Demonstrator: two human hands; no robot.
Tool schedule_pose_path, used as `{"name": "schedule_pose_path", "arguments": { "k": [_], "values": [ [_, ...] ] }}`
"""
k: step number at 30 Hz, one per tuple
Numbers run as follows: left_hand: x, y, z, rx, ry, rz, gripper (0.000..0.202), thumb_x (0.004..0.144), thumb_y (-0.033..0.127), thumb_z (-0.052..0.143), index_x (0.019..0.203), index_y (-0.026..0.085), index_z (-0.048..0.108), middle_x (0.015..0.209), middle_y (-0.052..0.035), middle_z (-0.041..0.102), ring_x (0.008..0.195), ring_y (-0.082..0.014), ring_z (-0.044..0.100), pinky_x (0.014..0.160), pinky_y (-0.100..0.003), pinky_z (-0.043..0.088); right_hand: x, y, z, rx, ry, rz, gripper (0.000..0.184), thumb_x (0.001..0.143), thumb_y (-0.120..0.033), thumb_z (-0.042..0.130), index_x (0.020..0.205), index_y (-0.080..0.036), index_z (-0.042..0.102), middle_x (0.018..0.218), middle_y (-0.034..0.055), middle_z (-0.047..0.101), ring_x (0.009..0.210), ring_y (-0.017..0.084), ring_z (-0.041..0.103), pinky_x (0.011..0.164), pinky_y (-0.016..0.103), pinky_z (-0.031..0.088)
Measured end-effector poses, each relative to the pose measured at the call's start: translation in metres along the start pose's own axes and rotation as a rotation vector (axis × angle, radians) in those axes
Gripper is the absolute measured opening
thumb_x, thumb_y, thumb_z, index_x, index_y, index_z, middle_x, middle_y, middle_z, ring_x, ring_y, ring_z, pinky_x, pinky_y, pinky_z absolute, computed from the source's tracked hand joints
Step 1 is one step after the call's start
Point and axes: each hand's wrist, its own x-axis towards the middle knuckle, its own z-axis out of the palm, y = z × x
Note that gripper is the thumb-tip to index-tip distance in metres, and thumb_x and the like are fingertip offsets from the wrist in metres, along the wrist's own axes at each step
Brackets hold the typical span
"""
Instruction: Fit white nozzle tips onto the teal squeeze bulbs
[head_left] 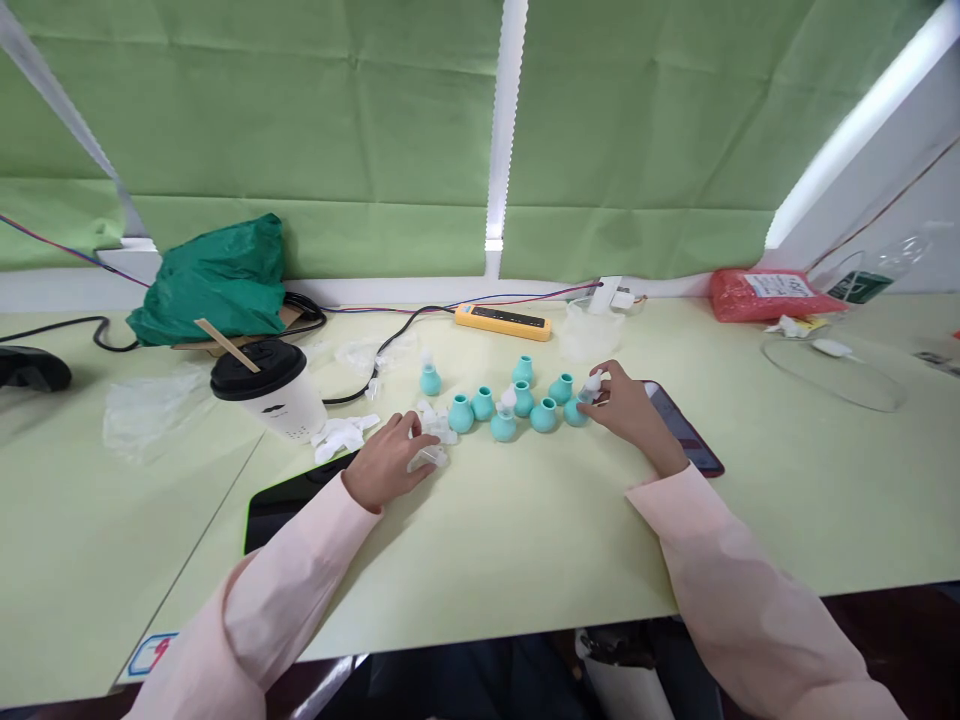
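Several small teal bulb-shaped bottles [544, 415] stand upright in a loose cluster at the middle of the table. My right hand [626, 405] pinches a clear-and-white nozzle [592, 386] at the mouth of the rightmost teal bottle [574, 412]. Whether the nozzle is seated in it I cannot tell. Left of the cluster, my left hand [394, 455] curls its thumb and fingers around a clear plastic piece [428, 457], beside a small heap of similar clear pieces [441, 424]. White-tipped nozzles top two other bottles, one at the front [503, 427] and one farther back [430, 380].
A black-lidded paper cup [281, 400] with a wooden stick stands left, near crumpled tissue [343, 436] and a dark tablet [292, 500]. A phone [686, 430] lies beyond my right wrist. Behind are a yellow power strip [502, 322], a translucent tub [590, 335] and a red package [772, 293].
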Motion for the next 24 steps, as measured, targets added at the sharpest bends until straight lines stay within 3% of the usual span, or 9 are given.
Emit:
{"name": "schedule_pose_path", "arguments": {
  "k": [4, 7, 10, 12, 15, 20, 24],
  "values": [
    [0.001, 0.003, 0.002, 0.029, -0.025, 0.017, 0.021, 0.072, 0.027, 0.047, 0.089, 0.02, 0.059, 0.086, -0.0071, 0.05, 0.078, -0.0189, 0.045, 0.063, -0.029, 0.04, -0.002, -0.001, 0.0, -0.122, 0.023, 0.011, 0.053, 0.057, -0.034, 0.058, 0.104, -0.021, 0.037, 0.071, 0.0022, 0.058, 0.064, 0.02, 0.055, 0.05, 0.026, 0.039],
    [0.002, 0.005, 0.001, 0.053, -0.022, 0.011, 0.02, 0.074, 0.028, 0.046, 0.085, 0.018, 0.059, 0.085, -0.0074, 0.053, 0.08, -0.0197, 0.045, 0.064, -0.03, 0.039, -0.005, -0.007, -0.001, -0.19, 0.19, -0.054, 0.056, 0.058, -0.039, 0.057, 0.107, -0.021, 0.037, 0.085, 0.0056, 0.058, 0.072, 0.022, 0.054, 0.054, 0.029, 0.039],
    [0.003, 0.007, 0.002, 0.061, -0.013, 0.013, 0.022, 0.076, 0.028, 0.044, 0.089, 0.017, 0.058, 0.084, -0.0077, 0.055, 0.08, -0.0197, 0.045, 0.065, -0.031, 0.04, -0.012, -0.02, 0.003, -0.209, 0.47, -0.262, 0.047, 0.063, -0.038, 0.054, 0.103, -0.017, 0.042, 0.095, 0.0096, 0.054, 0.086, 0.025, 0.048, 0.065, 0.033, 0.038],
    [0.003, 0.008, 0.004, 0.043, -0.012, 0.025, 0.023, 0.077, 0.028, 0.043, 0.091, 0.016, 0.057, 0.084, -0.0076, 0.056, 0.081, -0.0194, 0.046, 0.067, -0.031, 0.04, -0.019, -0.032, 0.009, -0.196, 0.552, -0.449, 0.037, 0.067, -0.035, 0.053, 0.098, -0.016, 0.046, 0.096, 0.0101, 0.052, 0.09, 0.024, 0.044, 0.071, 0.034, 0.035],
    [0.003, 0.01, 0.01, -0.002, -0.018, 0.048, 0.026, 0.078, 0.029, 0.041, 0.096, 0.016, 0.054, 0.083, -0.0073, 0.057, 0.082, -0.0193, 0.047, 0.068, -0.031, 0.041, -0.03, -0.046, 0.022, -0.256, 0.45, -0.611, 0.028, 0.071, -0.031, 0.05, 0.094, -0.016, 0.05, 0.096, 0.0091, 0.054, 0.087, 0.023, 0.042, 0.072, 0.034, 0.031],
    [0.005, 0.016, 0.016, -0.068, -0.033, 0.091, 0.028, 0.08, 0.031, 0.039, 0.099, 0.016, 0.052, 0.084, -0.0073, 0.059, 0.083, -0.0197, 0.049, 0.068, -0.032, 0.041, -0.04, -0.055, 0.04, -0.431, 0.199, -0.607, 0.025, 0.076, -0.025, 0.044, 0.097, -0.013, 0.052, 0.089, 0.0115, 0.056, 0.084, 0.025, 0.041, 0.067, 0.036, 0.023],
    [0.003, 0.013, 0.009, -0.123, 0.041, 0.131, 0.036, 0.074, 0.038, 0.046, 0.101, 0.015, 0.052, 0.086, -0.0084, 0.057, 0.081, -0.0194, 0.048, 0.068, -0.032, 0.041, -0.039, -0.052, 0.045, -0.447, 0.151, -0.622, 0.019, 0.078, -0.015, 0.04, 0.088, -0.015, 0.056, 0.078, 0.0093, 0.058, 0.081, 0.024, 0.043, 0.067, 0.037, 0.022]
  ]
}}
